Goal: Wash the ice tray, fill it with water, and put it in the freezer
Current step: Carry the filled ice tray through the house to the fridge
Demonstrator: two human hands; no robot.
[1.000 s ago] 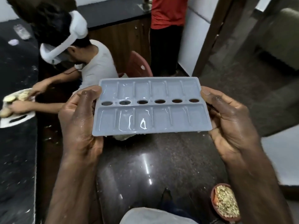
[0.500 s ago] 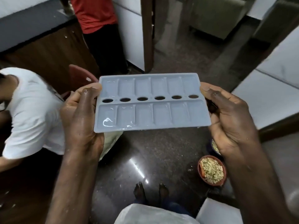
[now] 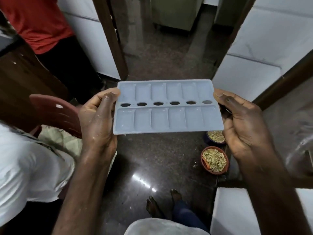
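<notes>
Pale blue ice tray [image 3: 167,107], two rows of six compartments with a line of oval holes between, held level at chest height above a dark polished floor [image 3: 152,160]. Left hand [image 3: 98,119] grips its left end, thumb on top; right hand [image 3: 240,122] grips the right end likewise. Two bowls of grain, one orange [image 3: 214,160] and one blue [image 3: 215,137], stand on the floor below right.

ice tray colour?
Pale blue-grey, seen best in the head view: the ice tray held between left hand and right hand.
</notes>
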